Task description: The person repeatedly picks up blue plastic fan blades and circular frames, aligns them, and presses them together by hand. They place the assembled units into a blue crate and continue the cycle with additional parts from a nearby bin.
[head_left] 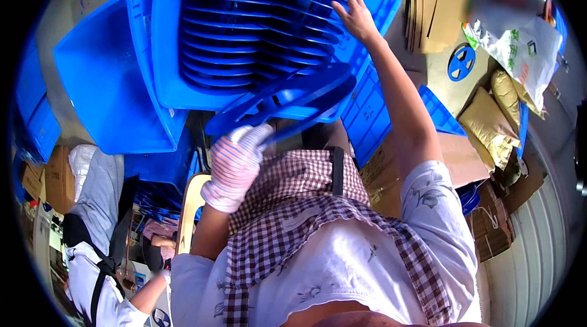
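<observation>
A striped knit glove covers my left hand [235, 165]. Its fingers are closed on the near rim of a blue plastic reel [309, 91], tilted and slightly blurred at the front of a large blue bin [382, 3]. Inside that bin, several blue reels [257, 39] stand on edge in a packed row, their rims side by side. My bare right hand [358, 18] reaches in at the bin's right side, fingers spread, beside the right end of the row. Whether its fingertips touch a rim I cannot tell.
Another blue bin [101, 73] leans against the left side. Flattened cardboard [428, 9], a loose blue reel [461, 63], a white plastic bag [520, 58] and yellowish packages [492, 125] lie to the right. A co-worker in a light top [101, 272] is at lower left.
</observation>
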Demonstrator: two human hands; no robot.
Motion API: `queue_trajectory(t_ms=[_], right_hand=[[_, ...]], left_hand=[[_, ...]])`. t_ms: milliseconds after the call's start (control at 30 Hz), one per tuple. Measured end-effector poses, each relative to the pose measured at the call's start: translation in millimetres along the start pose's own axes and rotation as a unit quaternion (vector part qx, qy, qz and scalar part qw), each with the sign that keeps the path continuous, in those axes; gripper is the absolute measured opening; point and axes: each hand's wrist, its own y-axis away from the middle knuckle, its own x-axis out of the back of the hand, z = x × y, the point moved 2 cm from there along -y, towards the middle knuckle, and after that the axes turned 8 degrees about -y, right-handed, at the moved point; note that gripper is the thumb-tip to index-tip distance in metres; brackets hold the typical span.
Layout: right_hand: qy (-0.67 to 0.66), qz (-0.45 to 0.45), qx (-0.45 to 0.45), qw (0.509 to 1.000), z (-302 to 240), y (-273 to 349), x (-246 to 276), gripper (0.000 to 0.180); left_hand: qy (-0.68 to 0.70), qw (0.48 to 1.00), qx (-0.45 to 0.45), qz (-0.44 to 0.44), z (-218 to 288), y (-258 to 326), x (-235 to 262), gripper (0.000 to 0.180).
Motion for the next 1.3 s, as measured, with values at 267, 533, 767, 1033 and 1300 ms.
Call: queue_trajectory(t_ms=[267,533,767,1033,1300], right_hand=[[-0.470,-0.146,-0.191,0.849,-38,151,35,0.079],[-0.519,0.032,-0.095,0.849,-37,139,38,0.033],[-0.664,0.126,-0.019,0.737,-61,141,69,0.027],[-0.695,0.176,-0.001,0.697,-22,170,92,0.026],[-0.696,0.221,-0.006,0.683,-26,223,94,0.059]], left_hand=[[0.525,0.831,0.130,0.133,-46,1,42,0.024],[0.716,0.682,0.130,0.072,-84,-58,37,0.031],[0.757,0.642,0.121,0.013,-73,-102,20,0.027],[0.618,0.783,0.070,0.005,14,-127,47,0.034],[0.386,0.902,-0.192,0.039,93,-122,38,0.033]])
